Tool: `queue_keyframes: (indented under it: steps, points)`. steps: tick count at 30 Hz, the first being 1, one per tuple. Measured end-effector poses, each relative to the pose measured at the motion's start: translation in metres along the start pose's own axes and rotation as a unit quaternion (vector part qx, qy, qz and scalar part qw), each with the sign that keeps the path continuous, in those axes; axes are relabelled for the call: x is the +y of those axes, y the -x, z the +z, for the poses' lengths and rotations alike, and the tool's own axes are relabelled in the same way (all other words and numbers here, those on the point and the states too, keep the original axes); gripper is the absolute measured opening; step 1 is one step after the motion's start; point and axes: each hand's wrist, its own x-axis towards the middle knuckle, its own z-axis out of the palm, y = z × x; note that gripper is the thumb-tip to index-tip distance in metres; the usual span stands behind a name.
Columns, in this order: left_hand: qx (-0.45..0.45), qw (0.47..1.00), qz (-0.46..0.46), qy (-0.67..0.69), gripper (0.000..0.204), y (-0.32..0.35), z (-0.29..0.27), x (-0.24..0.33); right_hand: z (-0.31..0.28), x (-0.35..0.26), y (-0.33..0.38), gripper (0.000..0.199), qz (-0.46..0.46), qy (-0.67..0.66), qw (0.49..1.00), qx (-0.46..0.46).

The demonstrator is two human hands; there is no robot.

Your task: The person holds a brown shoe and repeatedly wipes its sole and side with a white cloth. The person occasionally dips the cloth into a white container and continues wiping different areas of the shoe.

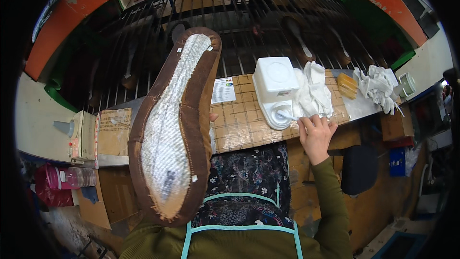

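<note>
A brown shoe upper (194, 110) is held sole side up at my left, its underside showing a pale insole (165, 129) with a ribbed, silvery surface and a frayed heel end. My left hand (213, 116) supports it from behind; only a fingertip shows past its right edge. My right hand (316, 136) is closed with its fingers pinching the end of a thin white brush handle (286, 115). That handle reaches into the round mouth of a white plastic glue pot (275, 76); the end inside is hidden.
White cloth gloves (314, 91) lie beside the pot, with amber blocks (347, 86) and more gloves (378, 88) farther right. Cardboard (235, 127) covers the bench edge, bearing a printed card (224, 90). Beyond runs a rack of metal bars (239, 29) with several dark shoes.
</note>
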Motion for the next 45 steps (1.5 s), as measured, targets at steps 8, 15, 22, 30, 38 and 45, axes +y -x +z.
queue_keyframes:
  steps: [8,15,22,30,38,45]
  points:
    - [0.063,0.995,0.074,-0.014,0.061,-0.017,0.002,-0.012,0.006,0.017,0.006,0.021,0.245,-0.279,0.916,-0.153]
    - [0.048,0.990,0.132,-0.030,0.056,-0.006,0.049,-0.067,0.022,0.043,0.029,0.015,0.400,-0.618,0.619,-0.273]
    - [0.016,0.963,0.248,-0.108,0.050,-0.005,0.068,-0.087,-0.031,-0.026,-0.007,0.013,0.157,-0.238,0.957,0.053]
    - [0.010,0.985,0.151,-0.080,0.048,-0.029,0.078,-0.093,-0.077,-0.079,-0.016,0.025,0.076,-0.400,0.898,0.164]
    - [0.003,0.995,0.104,0.005,0.056,-0.015,0.072,-0.060,-0.049,-0.105,-0.030,0.016,0.163,-0.571,0.801,0.078]
    - [-0.019,0.993,0.118,0.011,0.058,-0.010,0.064,-0.056,-0.042,-0.108,-0.072,0.015,0.117,-0.557,0.815,0.108]
